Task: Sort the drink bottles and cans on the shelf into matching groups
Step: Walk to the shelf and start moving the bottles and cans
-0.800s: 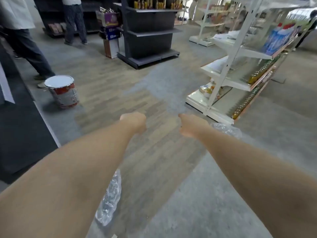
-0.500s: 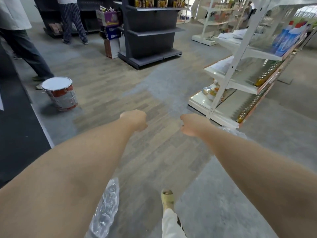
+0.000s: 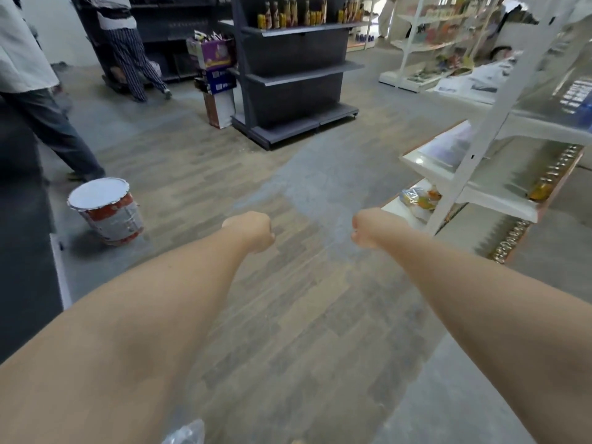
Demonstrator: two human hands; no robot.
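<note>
Both my arms stretch forward over the floor. My left hand (image 3: 253,230) and my right hand (image 3: 368,230) are closed into fists, and nothing shows in either. Drink bottles and cans (image 3: 288,14) stand in a row on the top board of a dark shelf unit (image 3: 301,75) far ahead. To my right stands a white shelf unit (image 3: 474,193) with amber bottles (image 3: 544,184) lined along its lower boards. A bit of clear plastic (image 3: 185,432) peeks out under my left forearm at the bottom edge.
A lidded red and white paint bucket (image 3: 105,213) sits on the floor at the left. A person in dark trousers (image 3: 48,123) walks at the far left, another in striped trousers (image 3: 131,56) farther back. Stacked cardboard boxes (image 3: 217,75) lean beside the dark shelf. Snack packets (image 3: 419,198) lie on the white unit's bottom board.
The view has moved forward toward the shelves, so the bucket and dark shelf look nearer. My foot and most of the plastic under my left arm have dropped from view. Both fists stay closed.
</note>
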